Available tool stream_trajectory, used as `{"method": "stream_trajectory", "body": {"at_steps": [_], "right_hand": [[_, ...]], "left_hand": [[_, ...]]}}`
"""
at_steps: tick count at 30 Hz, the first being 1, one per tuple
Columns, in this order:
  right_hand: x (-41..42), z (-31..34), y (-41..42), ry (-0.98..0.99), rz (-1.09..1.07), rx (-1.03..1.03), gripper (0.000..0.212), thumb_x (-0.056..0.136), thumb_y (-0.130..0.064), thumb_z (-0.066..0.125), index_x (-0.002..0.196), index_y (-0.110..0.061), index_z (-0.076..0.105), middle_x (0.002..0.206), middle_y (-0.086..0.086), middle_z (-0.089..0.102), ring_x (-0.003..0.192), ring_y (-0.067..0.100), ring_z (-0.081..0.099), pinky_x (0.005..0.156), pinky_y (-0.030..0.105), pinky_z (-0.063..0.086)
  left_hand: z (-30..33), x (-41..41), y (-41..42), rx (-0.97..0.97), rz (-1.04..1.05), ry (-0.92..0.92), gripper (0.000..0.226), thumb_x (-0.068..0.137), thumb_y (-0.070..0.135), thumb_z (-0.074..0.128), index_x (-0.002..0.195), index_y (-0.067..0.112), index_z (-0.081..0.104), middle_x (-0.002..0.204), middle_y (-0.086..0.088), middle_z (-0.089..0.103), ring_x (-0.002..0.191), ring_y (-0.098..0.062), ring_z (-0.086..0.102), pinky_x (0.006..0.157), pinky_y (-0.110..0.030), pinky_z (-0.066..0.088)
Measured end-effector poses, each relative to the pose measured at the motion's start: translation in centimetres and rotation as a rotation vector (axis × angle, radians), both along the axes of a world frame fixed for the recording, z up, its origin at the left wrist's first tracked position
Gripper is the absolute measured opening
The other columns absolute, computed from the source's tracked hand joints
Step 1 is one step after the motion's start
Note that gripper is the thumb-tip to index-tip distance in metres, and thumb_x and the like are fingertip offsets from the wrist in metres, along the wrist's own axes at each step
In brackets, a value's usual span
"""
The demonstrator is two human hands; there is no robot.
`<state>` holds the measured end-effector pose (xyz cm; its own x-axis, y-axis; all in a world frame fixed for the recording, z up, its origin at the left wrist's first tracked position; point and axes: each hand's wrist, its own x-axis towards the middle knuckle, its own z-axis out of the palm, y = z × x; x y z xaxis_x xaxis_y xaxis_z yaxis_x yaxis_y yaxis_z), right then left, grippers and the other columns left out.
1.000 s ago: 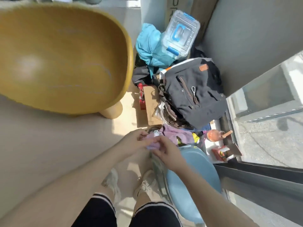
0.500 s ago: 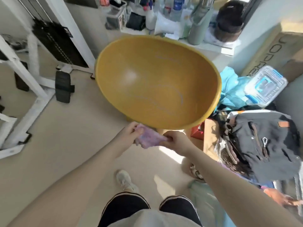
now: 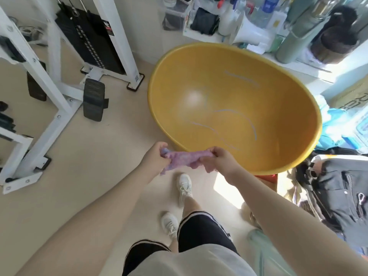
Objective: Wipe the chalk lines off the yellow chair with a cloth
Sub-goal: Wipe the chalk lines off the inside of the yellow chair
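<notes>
The yellow bowl-shaped chair [image 3: 278,108] fills the upper right of the head view. Pale chalk lines [image 3: 242,118] curve across its seat, and another streak crosses higher up on its back. A purple cloth [image 3: 185,158] is stretched between my hands just in front of the chair's near rim. My left hand [image 3: 155,158] grips the cloth's left end. My right hand [image 3: 219,159] pinches its right end. Both hands are below the chair's rim, apart from its surface.
A white weight machine [image 3: 59,90] with a black weight stack stands at the left. A shelf crowded with bottles [image 3: 268,22] runs behind the chair. A black backpack [image 3: 338,196] and blue bags lie at the right. My feet stand on the beige floor [image 3: 89,176].
The view has swung from the backpack pile up to the chair. My hands lifted the cloth and pulled it out wider between them, close to the chair's near rim.
</notes>
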<state>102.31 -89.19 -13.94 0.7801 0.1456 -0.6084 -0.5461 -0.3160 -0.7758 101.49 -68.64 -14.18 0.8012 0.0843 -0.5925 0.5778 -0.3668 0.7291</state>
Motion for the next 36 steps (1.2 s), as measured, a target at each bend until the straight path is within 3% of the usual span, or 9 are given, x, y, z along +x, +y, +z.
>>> {"method": "stream_trajectory", "body": {"at_steps": [2,4,8,13,17,23,27,33,36], "right_hand": [[1.7,0.0,1.2,0.025,-0.041,0.097,0.015,0.083,0.001,0.058,0.080,-0.008,0.047,0.055,0.009,0.059,0.047,0.022,0.050,0.045,0.023,0.040],[3.9,-0.1,2.2,0.089,-0.070,0.181,0.016,0.083,0.001,0.059,0.080,-0.009,0.047,0.062,0.011,0.058,0.048,0.021,0.053,0.046,0.024,0.044],[10.2,-0.1,1.8,0.214,-0.017,0.256,0.020,0.072,-0.009,0.064,0.090,-0.006,0.056,0.072,0.011,0.059,0.058,0.019,0.058,0.057,0.027,0.050],[18.2,0.0,2.3,0.091,-0.077,-0.101,0.060,0.031,-0.038,0.066,0.083,-0.008,0.058,0.061,0.006,0.053,0.057,0.018,0.046,0.061,0.028,0.038],[23.0,-0.9,4.5,0.015,-0.183,-0.163,0.015,0.064,-0.022,0.056,0.077,-0.016,0.049,0.060,0.009,0.062,0.061,0.026,0.055,0.063,0.032,0.042],[26.3,-3.6,8.8,-0.117,-0.213,-0.084,0.018,0.074,-0.034,0.052,0.084,-0.019,0.058,0.069,0.007,0.064,0.066,0.026,0.061,0.068,0.041,0.053],[27.3,-5.8,11.2,-0.336,0.115,-0.362,0.037,0.073,-0.029,0.063,0.108,-0.017,0.061,0.103,0.004,0.055,0.096,0.022,0.048,0.077,0.023,0.043],[28.9,-10.1,15.4,-0.652,-0.006,-0.687,0.023,0.080,-0.026,0.049,0.097,-0.019,0.063,0.096,0.000,0.068,0.100,0.020,0.045,0.089,0.030,0.034],[30.6,-11.8,16.4,-0.331,-0.168,-0.488,0.009,0.086,-0.012,0.051,0.085,-0.010,0.059,0.068,-0.004,0.062,0.077,0.015,0.058,0.067,0.019,0.037]], "left_hand": [[-0.5,1.7,0.4,0.112,-0.057,0.024,0.025,0.079,-0.004,0.044,0.095,0.010,0.057,0.099,0.012,0.029,0.057,-0.018,0.041,0.046,-0.020,0.034],[-0.6,3.7,0.7,0.146,-0.101,0.076,0.018,0.071,0.000,0.042,0.068,0.016,0.049,0.057,-0.009,0.040,0.059,-0.020,0.040,0.049,-0.021,0.035],[-1.9,9.4,2.1,0.147,-0.091,0.046,0.022,0.079,-0.001,0.045,0.086,0.014,0.060,0.066,0.001,0.053,0.074,-0.020,0.051,0.056,-0.021,0.039],[-1.6,17.5,1.9,-0.082,0.148,0.126,0.017,0.082,0.005,0.055,0.094,0.016,0.056,0.071,-0.001,0.051,0.056,-0.014,0.049,0.042,-0.016,0.039],[-1.8,22.8,0.1,-0.409,0.276,0.135,0.014,0.077,0.001,0.060,0.081,0.013,0.053,0.051,0.000,0.054,0.035,-0.007,0.049,0.036,-0.014,0.038],[-2.8,27.1,-0.6,-0.740,0.314,0.189,0.023,0.096,0.007,0.038,0.085,0.000,0.057,0.061,-0.011,0.051,0.052,-0.022,0.054,0.057,-0.031,0.044],[-3.9,30.0,1.8,-0.794,0.388,0.306,0.039,0.100,0.027,0.036,0.085,0.011,0.068,0.074,-0.003,0.064,0.064,-0.016,0.063,0.059,-0.025,0.051],[-6.8,34.2,6.9,-0.469,-0.024,0.403,0.045,0.101,0.036,0.021,0.108,0.014,0.059,0.105,-0.006,0.064,0.101,-0.019,0.057,0.097,-0.033,0.037],[-8.8,36.1,9.6,-0.329,-0.195,0.312,0.034,0.101,0.031,0.028,0.104,0.020,0.060,0.103,-0.001,0.066,0.108,-0.011,0.056,0.099,-0.032,0.035]]}}
